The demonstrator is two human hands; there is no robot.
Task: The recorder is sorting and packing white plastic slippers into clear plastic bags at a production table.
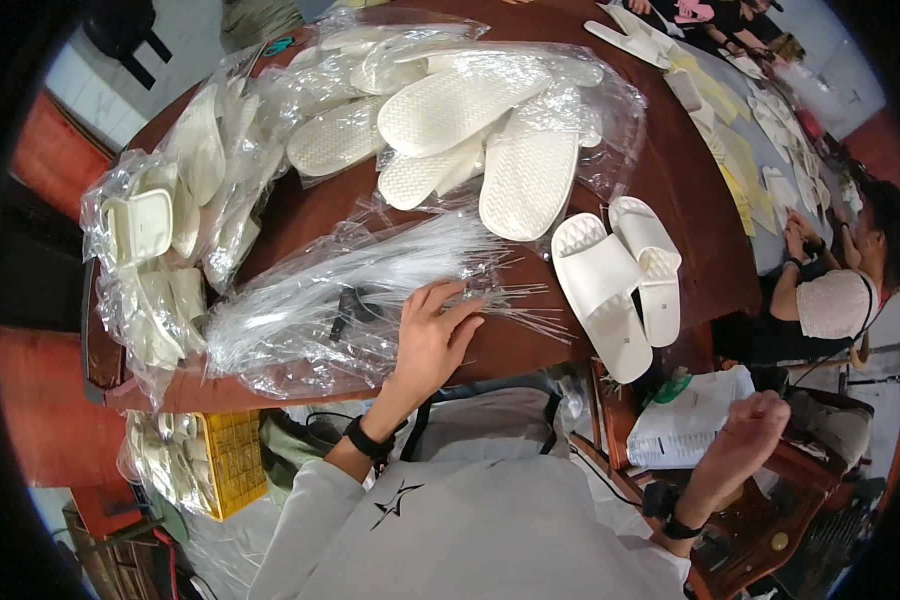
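My left hand [435, 335] rests at the ends of a bundle of thin clear plastic strips [390, 265], its fingers apart and nothing visible held in them. The bundle lies in a clear plastic bag, with a small black tool [349, 314], its kind unclear, on top. To the right of the strips, a pair of white slides [610, 290] lies side by side. My right hand [740, 445] is raised off the table at the right, above some white papers [685, 415]. Its fingers look curled but are blurred, so their grip is unclear.
Several white slides in clear bags [450, 110] are heaped along the far and left sides of the brown table [705, 255]. A yellow crate [235, 460] stands below at left. At right, a person [840, 285] works at a grey table beside more slides.
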